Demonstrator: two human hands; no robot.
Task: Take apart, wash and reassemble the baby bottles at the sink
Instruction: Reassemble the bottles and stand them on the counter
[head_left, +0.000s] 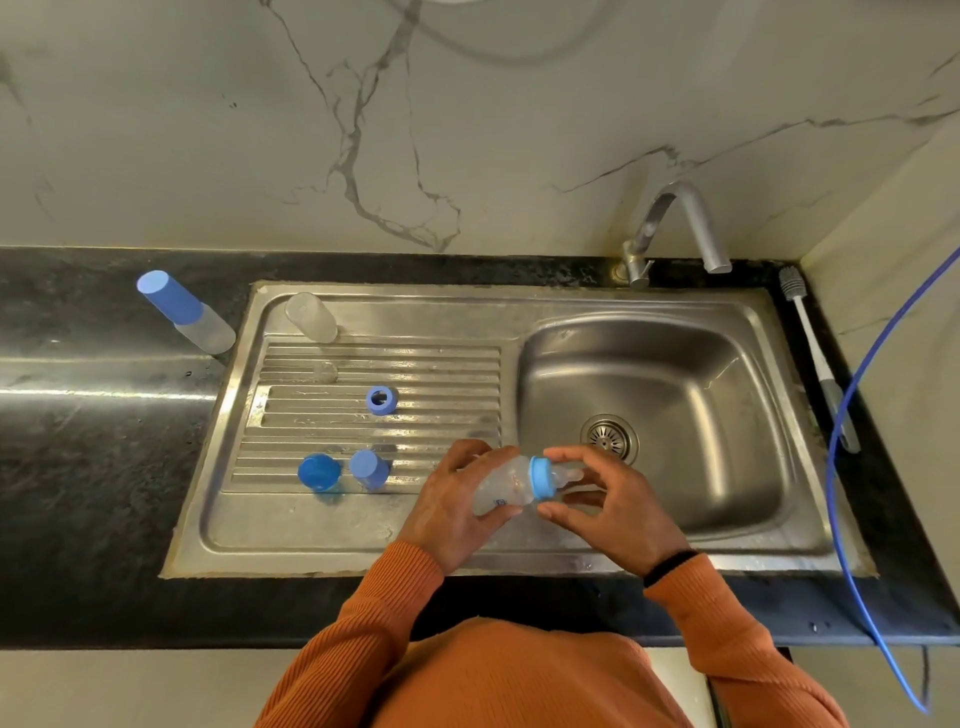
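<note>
Over sink (524, 558), left hand (447, 512) grips bottle (501, 488); right hand (615, 501) pinches collar (540, 477).

A clear baby bottle (503, 488) with blue collar (540, 477) and teat (567, 474) is held horizontally over the sink's edge. A capped bottle (184, 312) stands on the bench; an inverted bottle body (311, 317), ring (381, 399) and caps (319, 472) lie on the drainboard (291, 525).

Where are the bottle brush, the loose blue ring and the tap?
bottle brush (812, 338), head view, on its white handle.
loose blue ring (381, 400), head view, on its rim.
tap (684, 202), head view, on the spout's bend.
</note>
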